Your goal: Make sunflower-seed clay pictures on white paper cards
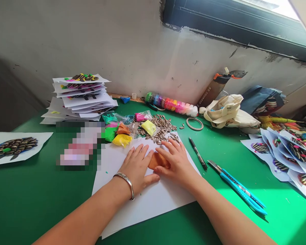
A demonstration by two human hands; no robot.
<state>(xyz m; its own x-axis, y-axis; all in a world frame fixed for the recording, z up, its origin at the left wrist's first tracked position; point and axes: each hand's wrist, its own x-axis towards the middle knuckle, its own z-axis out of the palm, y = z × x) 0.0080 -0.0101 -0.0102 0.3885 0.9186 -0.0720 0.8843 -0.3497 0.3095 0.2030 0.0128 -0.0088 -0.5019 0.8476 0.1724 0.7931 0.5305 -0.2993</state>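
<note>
A flattened piece of orange-brown modelling clay (158, 161) lies on white paper (122, 211) between my two hands. My left hand (138, 166), with a silver bangle at the wrist, rests flat on the paper, fingers stretched out and touching the clay's left edge. Over the right part of the clay, my right hand (177, 163) has its fingers spread, the thumb at its lower edge. Just beyond the fingertips are a heap of striped sunflower seeds (163, 124) and several clay packets, among them a yellow one (122, 140) and a brown one (123, 128).
To the right lie a black pen (197, 153) and a blue utility knife (238, 187), blade out. Stacked seed pictures (83, 102) stand back left; more pictures (283, 153) lie right. A tape roll (194, 124), cloth bag (227, 110) and bottle (214, 88) are behind.
</note>
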